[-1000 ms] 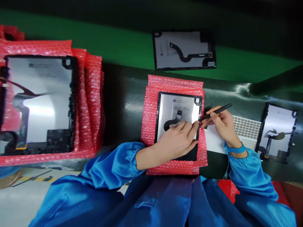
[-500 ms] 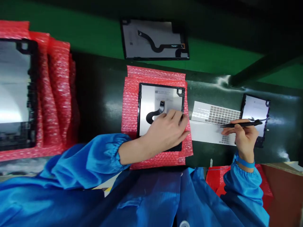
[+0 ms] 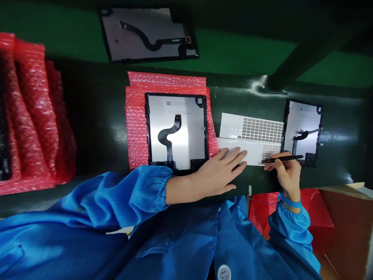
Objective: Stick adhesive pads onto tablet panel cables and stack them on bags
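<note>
My right hand (image 3: pixel 287 173) is closed around black tweezers (image 3: pixel 287 158), whose tips touch or hover just over the lower sticker sheet (image 3: pixel 250 149) at its grid of small grey squares. With fingers spread, my left hand (image 3: pixel 218 173) lies across the left part of that same sheet. A second sticker sheet (image 3: pixel 233 126), also with a grid of grey squares, lies just above. To the left, a screen panel (image 3: pixel 186 136) with a black frame and a curved black flex cable (image 3: pixel 164 134) rests on red bubble wrap (image 3: pixel 136 132). My left wrist is at its lower edge.
Another screen panel (image 3: pixel 307 120) with a flex cable lies right of the sheets. A further panel (image 3: pixel 113 37) lies at the back on green matting. Stacked red bubble wrap (image 3: pixel 37 112) stands at the left. A dark post (image 3: pixel 291 64) rises behind the sheets.
My left hand has moved off the screen panel, rightward onto the lower sticker sheet, with its fingers spreading. The tweezers' tips have shifted down to that sheet's grid. The view has shifted right.
</note>
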A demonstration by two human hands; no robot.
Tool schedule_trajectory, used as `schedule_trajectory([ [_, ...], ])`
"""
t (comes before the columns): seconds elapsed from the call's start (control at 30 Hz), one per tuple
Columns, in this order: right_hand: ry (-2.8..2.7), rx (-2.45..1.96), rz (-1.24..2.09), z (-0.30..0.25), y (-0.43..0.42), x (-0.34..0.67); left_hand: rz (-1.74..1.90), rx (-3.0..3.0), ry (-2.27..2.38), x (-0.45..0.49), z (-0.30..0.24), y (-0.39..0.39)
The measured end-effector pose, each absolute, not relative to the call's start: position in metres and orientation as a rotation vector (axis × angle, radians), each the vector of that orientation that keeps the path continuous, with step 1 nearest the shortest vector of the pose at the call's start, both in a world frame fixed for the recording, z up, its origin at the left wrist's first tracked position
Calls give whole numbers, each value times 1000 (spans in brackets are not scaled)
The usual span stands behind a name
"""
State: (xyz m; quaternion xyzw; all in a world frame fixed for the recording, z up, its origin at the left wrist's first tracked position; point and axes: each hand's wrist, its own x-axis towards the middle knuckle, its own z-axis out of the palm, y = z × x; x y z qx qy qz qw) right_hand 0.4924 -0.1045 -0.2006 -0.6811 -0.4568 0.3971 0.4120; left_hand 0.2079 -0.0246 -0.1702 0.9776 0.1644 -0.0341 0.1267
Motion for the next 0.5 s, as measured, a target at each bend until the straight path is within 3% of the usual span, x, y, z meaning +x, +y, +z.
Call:
schedule_trajectory([
  [0.5, -1221, -1774, 1045, -195, -100, 495, -155, 2824, 428, 208, -164, -13],
])
